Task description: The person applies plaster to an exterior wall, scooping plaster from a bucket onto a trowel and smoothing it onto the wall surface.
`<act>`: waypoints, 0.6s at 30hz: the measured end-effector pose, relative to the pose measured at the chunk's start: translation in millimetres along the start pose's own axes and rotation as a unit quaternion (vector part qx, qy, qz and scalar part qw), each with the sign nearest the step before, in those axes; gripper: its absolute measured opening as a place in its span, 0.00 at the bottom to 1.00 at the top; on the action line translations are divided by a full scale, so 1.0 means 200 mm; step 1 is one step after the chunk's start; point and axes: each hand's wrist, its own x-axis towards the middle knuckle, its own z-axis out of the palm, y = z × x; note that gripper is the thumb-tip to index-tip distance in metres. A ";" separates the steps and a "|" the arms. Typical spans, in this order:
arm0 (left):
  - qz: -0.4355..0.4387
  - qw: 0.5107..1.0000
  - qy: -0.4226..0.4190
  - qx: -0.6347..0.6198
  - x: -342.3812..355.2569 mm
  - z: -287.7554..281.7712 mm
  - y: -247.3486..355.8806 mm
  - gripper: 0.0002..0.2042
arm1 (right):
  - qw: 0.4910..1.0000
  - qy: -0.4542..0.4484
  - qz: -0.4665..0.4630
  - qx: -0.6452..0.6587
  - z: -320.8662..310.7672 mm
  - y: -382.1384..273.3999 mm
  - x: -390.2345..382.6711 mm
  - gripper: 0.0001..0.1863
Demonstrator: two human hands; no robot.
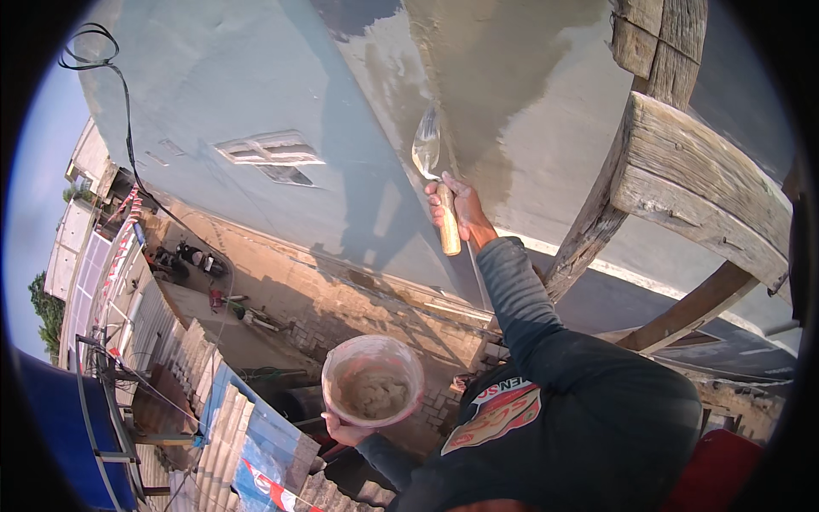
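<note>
My right hand [467,207] is wrapped round the wooden handle of a trowel [450,229]. The trowel's shiny metal blade [426,141] points up and lies at or very near the wall corner; I cannot tell whether it touches. Around it the wall has a darker, wet-looking plaster patch [486,77] beside paler plaster. Lower down, my left hand [345,429] grips a round bucket [374,350] by its lower side, some of the fingers hidden behind it. Greyish-brown wet mortar [375,394] sits in the bucket, and its walls are smeared with the same mix.
Weathered timber scaffolding [682,183] stands close on the right. A pale blue wall [247,94] drops away on the left, with a black cable [128,128] hanging before it. Far below are a paved alley [281,282], a motorbike [202,258] and corrugated roofs [223,444].
</note>
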 end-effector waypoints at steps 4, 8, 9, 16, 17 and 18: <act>0.007 1.000 0.002 0.029 -0.01 0.06 0.01 0.29 | 0.997 -0.022 0.043 0.054 -0.01 0.02 -0.06 0.23; -0.024 0.999 -0.024 -0.029 -0.01 0.11 0.03 0.30 | 0.984 0.056 -0.085 -0.149 0.17 -0.06 -0.17 0.21; -0.035 0.998 -0.029 -0.038 -0.03 0.12 0.05 0.30 | 0.984 0.055 -0.087 -0.148 0.24 -0.12 -0.18 0.21; 0.053 0.995 -0.001 0.081 0.00 0.07 -0.01 0.28 | 0.954 0.046 -0.182 -0.232 0.52 -0.41 -0.09 0.20; 0.053 0.995 -0.001 0.081 0.01 0.04 -0.01 0.28 | 0.957 0.037 -0.175 -0.227 0.52 -0.42 -0.08 0.20; 0.060 0.993 -0.004 0.106 0.02 0.01 -0.02 0.28 | 0.957 0.037 -0.175 -0.227 0.51 -0.42 -0.07 0.20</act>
